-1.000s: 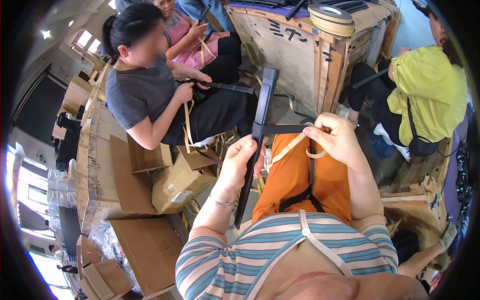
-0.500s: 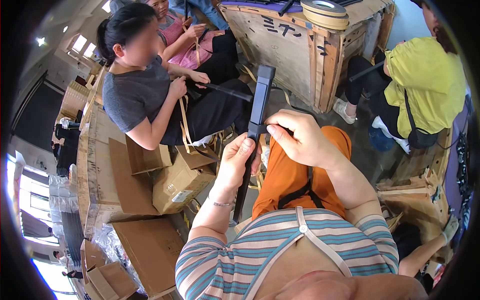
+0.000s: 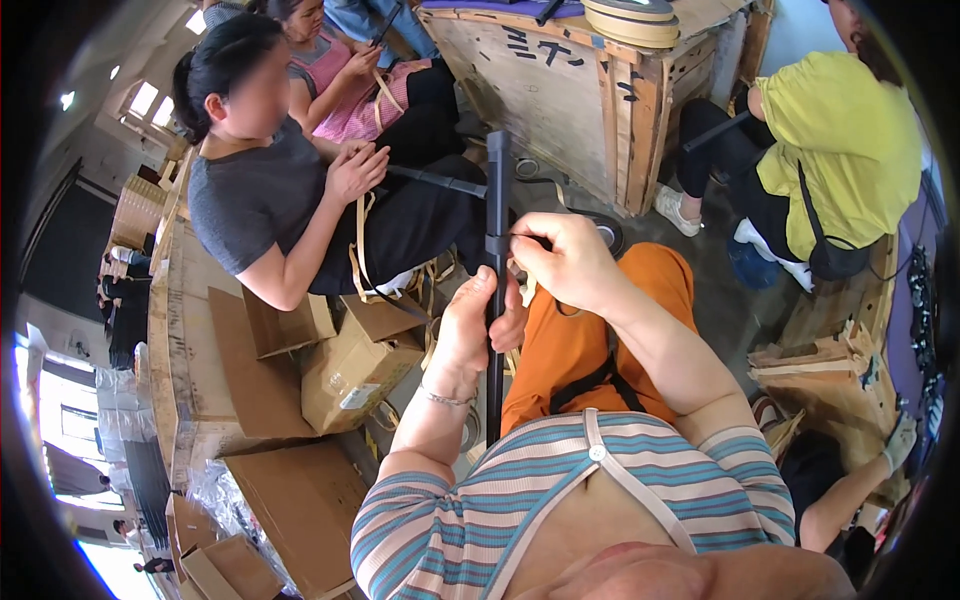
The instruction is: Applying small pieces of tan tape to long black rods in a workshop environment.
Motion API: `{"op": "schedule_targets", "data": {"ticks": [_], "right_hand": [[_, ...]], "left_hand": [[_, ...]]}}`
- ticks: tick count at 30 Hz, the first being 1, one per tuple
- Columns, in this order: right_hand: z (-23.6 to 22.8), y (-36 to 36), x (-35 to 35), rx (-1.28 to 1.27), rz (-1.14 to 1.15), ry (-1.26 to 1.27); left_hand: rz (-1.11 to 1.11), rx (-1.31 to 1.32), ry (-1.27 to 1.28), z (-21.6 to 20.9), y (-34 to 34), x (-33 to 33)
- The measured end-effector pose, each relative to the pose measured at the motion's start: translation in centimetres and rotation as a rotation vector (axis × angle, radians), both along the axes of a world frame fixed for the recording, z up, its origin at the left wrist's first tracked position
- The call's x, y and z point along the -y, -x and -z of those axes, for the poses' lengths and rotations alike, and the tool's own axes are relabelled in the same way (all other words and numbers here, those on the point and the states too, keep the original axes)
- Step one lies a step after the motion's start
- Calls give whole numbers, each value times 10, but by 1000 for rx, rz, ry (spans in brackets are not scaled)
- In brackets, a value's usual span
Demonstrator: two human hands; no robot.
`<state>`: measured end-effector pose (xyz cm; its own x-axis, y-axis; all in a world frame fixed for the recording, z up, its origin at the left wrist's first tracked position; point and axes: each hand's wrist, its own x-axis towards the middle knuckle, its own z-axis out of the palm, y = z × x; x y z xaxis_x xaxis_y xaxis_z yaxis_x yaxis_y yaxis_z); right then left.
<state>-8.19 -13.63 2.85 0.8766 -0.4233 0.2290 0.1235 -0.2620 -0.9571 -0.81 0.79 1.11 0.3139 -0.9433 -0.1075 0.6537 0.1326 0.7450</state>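
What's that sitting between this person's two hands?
The head view shows a long dark bar there: the left hand has its thumb and fingers either side of it, the right hand's fingertips are at its right side.

Stacked tape rolls (image 3: 632,24) sit on a wooden crate (image 3: 550,105) before me, upper right of centre, while a cardboard box (image 3: 358,382) stands on the grey floor (image 3: 718,285) at centre left.

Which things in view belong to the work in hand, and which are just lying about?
In hand:
- black bar, held in the left hand
- black band around it, with the right hand at it

Lying about, apart from both hands:
- cartons
- clear plastic
- tape rolls on the crate
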Motion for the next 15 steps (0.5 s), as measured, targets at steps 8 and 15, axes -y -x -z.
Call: {"op": "schedule_targets", "data": {"ticks": [8,15], "right_hand": [[177,-59,-10,198,-137,-432],[49,-16,6,214,-244,-819]], "left_hand": [[208,422,32,-21,21,11],[392,-368,267,-5,-3,15]]}}
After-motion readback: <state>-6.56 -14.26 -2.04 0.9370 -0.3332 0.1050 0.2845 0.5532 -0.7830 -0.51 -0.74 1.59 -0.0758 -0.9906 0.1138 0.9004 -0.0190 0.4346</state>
